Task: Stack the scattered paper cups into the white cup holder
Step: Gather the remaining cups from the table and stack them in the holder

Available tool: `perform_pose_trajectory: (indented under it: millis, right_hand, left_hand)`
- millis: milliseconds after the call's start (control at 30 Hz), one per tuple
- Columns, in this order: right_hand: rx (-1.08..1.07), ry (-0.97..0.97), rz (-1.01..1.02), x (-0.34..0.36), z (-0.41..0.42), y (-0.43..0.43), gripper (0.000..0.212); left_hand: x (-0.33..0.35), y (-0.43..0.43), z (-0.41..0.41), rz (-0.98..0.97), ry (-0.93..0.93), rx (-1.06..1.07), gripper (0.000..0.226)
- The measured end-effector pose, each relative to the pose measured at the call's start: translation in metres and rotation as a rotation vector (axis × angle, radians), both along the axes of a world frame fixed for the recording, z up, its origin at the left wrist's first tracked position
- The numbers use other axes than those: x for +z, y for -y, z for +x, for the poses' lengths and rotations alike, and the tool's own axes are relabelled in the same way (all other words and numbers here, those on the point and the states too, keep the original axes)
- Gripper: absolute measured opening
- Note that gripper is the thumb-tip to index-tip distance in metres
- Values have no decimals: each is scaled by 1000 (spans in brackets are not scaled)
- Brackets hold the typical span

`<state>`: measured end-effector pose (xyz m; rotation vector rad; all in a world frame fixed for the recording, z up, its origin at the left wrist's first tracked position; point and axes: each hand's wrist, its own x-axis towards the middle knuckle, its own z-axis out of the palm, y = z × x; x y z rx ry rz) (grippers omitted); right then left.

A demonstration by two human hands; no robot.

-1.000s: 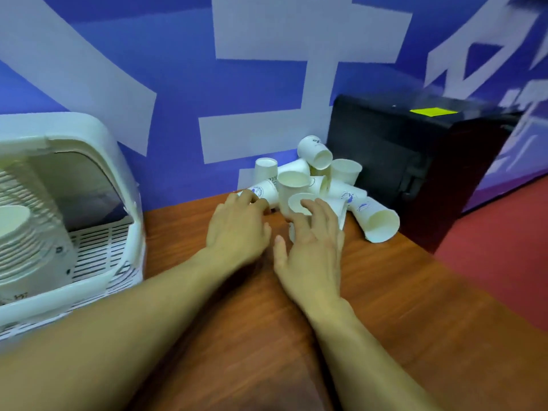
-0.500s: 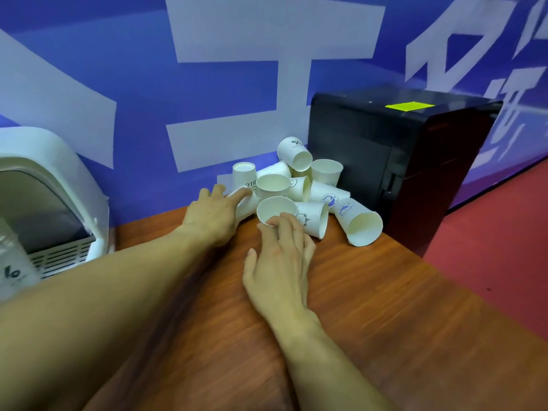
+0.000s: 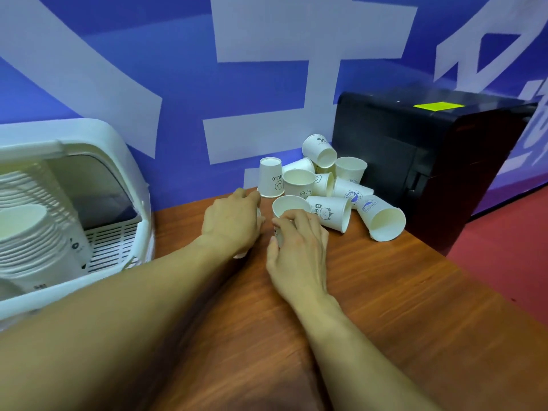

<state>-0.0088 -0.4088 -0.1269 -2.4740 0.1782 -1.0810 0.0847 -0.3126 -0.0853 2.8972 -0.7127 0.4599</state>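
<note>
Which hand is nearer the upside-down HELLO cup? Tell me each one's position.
Left. The left hand sits just in front-left of the upside-down HELLO cup, fingertips almost at its rim. The right hand is farther, gripping an upright cup nearer the camera.

My right hand (image 3: 299,247) grips the upright cup (image 3: 289,204), fingers curled round its near wall. My left hand (image 3: 234,223), just beside it, curls over a mostly hidden cup (image 3: 240,256). The loose cups (image 3: 329,212) lie heaped just beyond my right fingertips. The white cup holder (image 3: 130,161), containing a nested stack (image 3: 29,241), stands left of my left hand on the wooden table (image 3: 385,307).
</note>
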Motion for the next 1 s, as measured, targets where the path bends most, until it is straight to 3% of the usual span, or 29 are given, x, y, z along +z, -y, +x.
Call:
perform_pose_trajectory:
  millis: [133,600,1000]
  right_hand:
    - [30,49,-58,2,-5,-12,25]
    - [298,420,-202,33,-50,-89,16]
    - [484,565,-65,82,-50,-209,20]
  left_hand:
    - [8,-22,-26,-116,60,40,25]
    - [17,-149,-131,-474,283,8,16]
    - [79,-262,-154,-674,516,152,10]
